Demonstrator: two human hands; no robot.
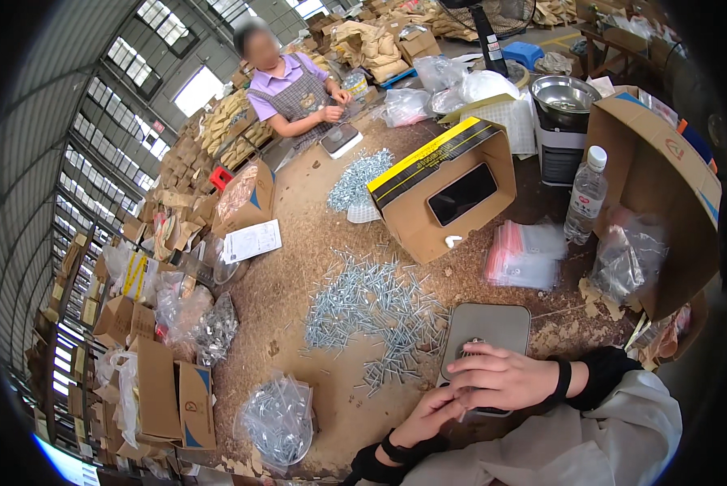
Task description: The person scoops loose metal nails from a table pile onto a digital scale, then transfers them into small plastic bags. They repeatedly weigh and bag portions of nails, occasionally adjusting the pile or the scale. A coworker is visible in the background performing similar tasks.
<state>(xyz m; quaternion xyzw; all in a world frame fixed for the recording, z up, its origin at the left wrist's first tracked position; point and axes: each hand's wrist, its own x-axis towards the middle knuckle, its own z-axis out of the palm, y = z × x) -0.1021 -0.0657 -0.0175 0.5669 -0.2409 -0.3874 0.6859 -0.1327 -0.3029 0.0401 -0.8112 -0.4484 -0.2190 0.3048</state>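
At the table's near edge, my right hand (501, 377) bends over a small grey scale (493, 320), its fingers together above the plate. Just to its left, my left hand (428, 415) has its fingertips tucked against the right one. Both hands look closed, and what lies between them is hidden. A small dark metallic bit (474, 342) shows at the right fingertips, too small to name. Left of the scale spreads a loose pile of silver screws (372, 308). A clear bag of screws (276, 421) sits in a round container nearer the table's left corner.
Beyond the scale are small zip bags (525, 255), a water bottle (586, 194) and a tipped cardboard box (412, 215) with a phone (463, 194) inside. A large open carton (663, 186) stands right. Across the table (286, 279), a co-worker (295, 89) handles something beside another screw pile (359, 180).
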